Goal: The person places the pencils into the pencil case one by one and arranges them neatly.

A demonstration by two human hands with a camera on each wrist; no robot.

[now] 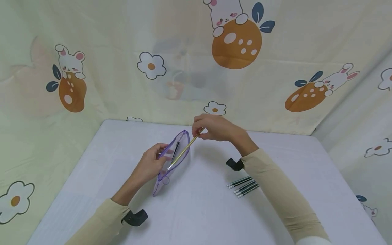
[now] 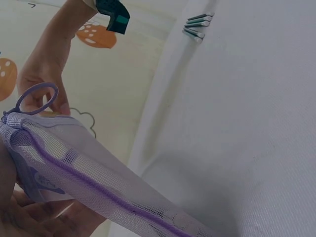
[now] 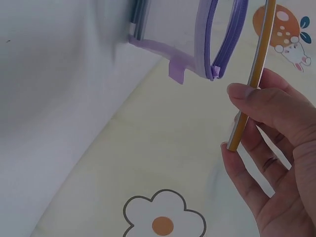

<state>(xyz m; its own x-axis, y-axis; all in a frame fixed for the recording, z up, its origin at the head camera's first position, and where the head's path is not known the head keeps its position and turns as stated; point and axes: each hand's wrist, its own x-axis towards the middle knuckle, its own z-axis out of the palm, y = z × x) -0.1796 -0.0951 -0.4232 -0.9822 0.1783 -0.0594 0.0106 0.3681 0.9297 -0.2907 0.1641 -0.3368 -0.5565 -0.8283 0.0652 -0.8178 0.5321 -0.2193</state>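
A purple mesh zip pouch [image 1: 162, 180] stands with its mouth spread wide, its side gripped by my left hand [image 1: 151, 163]. Inside it leans a dark pencil [image 1: 175, 152]. Up at the pouch's far side, my right hand [image 1: 214, 127] pinches a yellow pencil [image 3: 247, 111] between thumb and fingers near its flat end. The pencil slants down through the opening, its pale lower end within the pouch. From the left wrist, the pouch's purple zipper [image 2: 98, 190] and ring pull [image 2: 37, 98] show up close, with the left fingers partly behind the mesh.
Several dark green pencils [image 1: 243, 186] with white ends lie side by side on the white table [image 1: 196, 217], below the right forearm. A patterned curtain [image 1: 183, 92] hangs right behind the table's back edge. Black wrist mounts [image 1: 134, 217] sit on both sleeves.
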